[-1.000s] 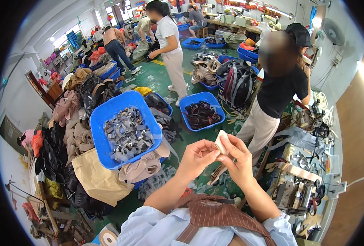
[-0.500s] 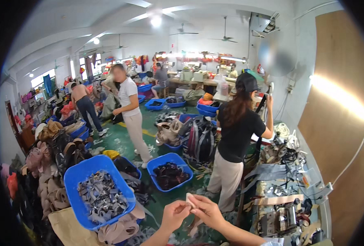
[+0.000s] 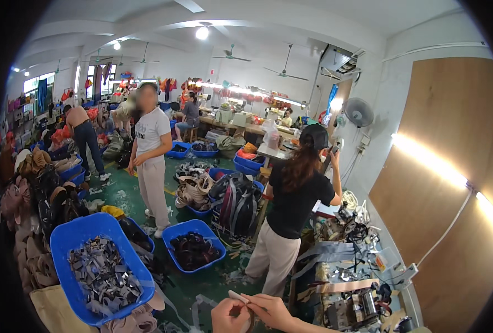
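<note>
Low in the view, my left hand (image 3: 228, 316) and my right hand (image 3: 272, 312) meet in front of me. Both are closed, fingertips pinching a pale beige strip (image 3: 236, 296) that looks soft and folded. One end of it sticks up between the fingers. A darker edge hangs below, partly covered by my hands, so its full shape is hidden. To the left stands a large blue tub (image 3: 68, 277) with many small grey and black cut pieces (image 3: 104, 272) in it.
A blue tub (image 3: 222, 244) of dark pieces stands ahead. One person in black (image 3: 296, 205) is close on the right, beside a bench crowded with machine parts (image 3: 363, 305). Another person in white (image 3: 152, 133) stands further left. Beige and black piles (image 3: 35, 266) line the left.
The view has turned right and tilted up, so my hands sit lower in it. They still pinch the beige strip. The person in white has turned and lowered their arms.
</note>
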Action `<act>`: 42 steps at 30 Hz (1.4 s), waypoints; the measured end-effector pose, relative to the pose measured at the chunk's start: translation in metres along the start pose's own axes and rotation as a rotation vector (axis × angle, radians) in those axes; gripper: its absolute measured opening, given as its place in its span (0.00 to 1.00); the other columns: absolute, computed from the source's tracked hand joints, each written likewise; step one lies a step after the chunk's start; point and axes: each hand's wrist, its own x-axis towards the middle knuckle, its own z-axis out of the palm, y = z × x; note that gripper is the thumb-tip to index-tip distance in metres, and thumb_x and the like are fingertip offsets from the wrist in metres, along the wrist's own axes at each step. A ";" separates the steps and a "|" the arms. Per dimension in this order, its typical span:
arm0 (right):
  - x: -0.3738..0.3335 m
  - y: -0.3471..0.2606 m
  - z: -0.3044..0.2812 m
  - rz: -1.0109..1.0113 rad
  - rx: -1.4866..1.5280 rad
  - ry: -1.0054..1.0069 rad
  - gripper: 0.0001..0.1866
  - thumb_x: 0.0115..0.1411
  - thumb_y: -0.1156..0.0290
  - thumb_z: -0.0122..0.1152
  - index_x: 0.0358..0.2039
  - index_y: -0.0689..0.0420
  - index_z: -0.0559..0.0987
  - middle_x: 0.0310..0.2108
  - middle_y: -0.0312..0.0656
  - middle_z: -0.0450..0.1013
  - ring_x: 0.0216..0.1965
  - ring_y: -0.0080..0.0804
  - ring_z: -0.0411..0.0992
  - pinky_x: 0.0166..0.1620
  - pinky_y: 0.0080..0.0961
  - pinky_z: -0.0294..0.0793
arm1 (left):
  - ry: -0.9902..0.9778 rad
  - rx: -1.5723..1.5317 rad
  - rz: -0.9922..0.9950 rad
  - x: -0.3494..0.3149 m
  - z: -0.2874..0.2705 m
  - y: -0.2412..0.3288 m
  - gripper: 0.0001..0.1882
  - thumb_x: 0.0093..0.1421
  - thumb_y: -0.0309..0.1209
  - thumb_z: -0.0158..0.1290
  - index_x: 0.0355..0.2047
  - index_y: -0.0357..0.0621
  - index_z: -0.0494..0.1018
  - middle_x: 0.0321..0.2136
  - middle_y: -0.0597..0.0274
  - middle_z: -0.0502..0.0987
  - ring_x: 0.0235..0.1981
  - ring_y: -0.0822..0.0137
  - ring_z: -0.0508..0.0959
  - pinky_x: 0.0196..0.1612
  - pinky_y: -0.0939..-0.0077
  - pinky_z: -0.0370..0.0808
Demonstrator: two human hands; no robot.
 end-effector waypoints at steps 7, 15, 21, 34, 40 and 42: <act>0.008 -0.005 -0.001 -0.036 -0.034 -0.048 0.17 0.54 0.77 0.55 0.46 0.57 0.74 0.34 0.43 0.74 0.30 0.35 0.74 0.33 0.23 0.73 | -0.094 -0.209 -0.034 0.003 -0.016 -0.014 0.04 0.48 0.20 0.54 0.24 0.33 0.71 0.23 0.64 0.73 0.26 0.77 0.74 0.30 0.85 0.72; 0.004 -0.001 0.014 0.142 0.210 -0.013 0.19 0.53 0.78 0.51 0.48 0.60 0.72 0.40 0.44 0.72 0.40 0.31 0.71 0.41 0.22 0.70 | -0.165 -0.016 0.188 0.015 -0.020 0.000 0.06 0.43 0.22 0.56 0.24 0.37 0.72 0.24 0.58 0.75 0.25 0.70 0.75 0.29 0.80 0.72; 0.006 -0.005 0.016 0.435 0.461 -0.217 0.18 0.59 0.76 0.46 0.51 0.61 0.69 0.45 0.41 0.70 0.46 0.24 0.67 0.49 0.21 0.65 | -0.207 0.007 0.191 0.006 -0.025 -0.011 0.06 0.41 0.23 0.56 0.23 0.38 0.72 0.22 0.58 0.74 0.23 0.68 0.75 0.27 0.79 0.71; -0.013 0.021 0.032 0.484 0.516 -0.004 0.22 0.45 0.76 0.59 0.44 0.61 0.71 0.37 0.41 0.71 0.41 0.26 0.68 0.44 0.22 0.67 | -0.137 -0.009 0.175 -0.013 -0.010 -0.028 0.27 0.40 0.28 0.64 0.42 0.39 0.66 0.38 0.56 0.68 0.39 0.63 0.71 0.42 0.73 0.69; -0.022 0.020 0.034 0.395 0.348 0.154 0.27 0.41 0.79 0.63 0.45 0.61 0.68 0.39 0.44 0.72 0.40 0.33 0.71 0.44 0.25 0.69 | -0.196 0.107 0.163 -0.017 0.013 -0.037 0.39 0.50 0.37 0.59 0.55 0.31 0.53 0.50 0.45 0.58 0.50 0.51 0.63 0.51 0.65 0.63; -0.021 0.017 0.032 0.387 0.318 0.151 0.23 0.43 0.81 0.61 0.43 0.61 0.69 0.37 0.43 0.72 0.37 0.28 0.70 0.42 0.23 0.69 | -0.200 0.111 0.174 -0.020 0.011 -0.036 0.36 0.53 0.36 0.56 0.56 0.30 0.53 0.49 0.43 0.59 0.50 0.47 0.63 0.53 0.62 0.60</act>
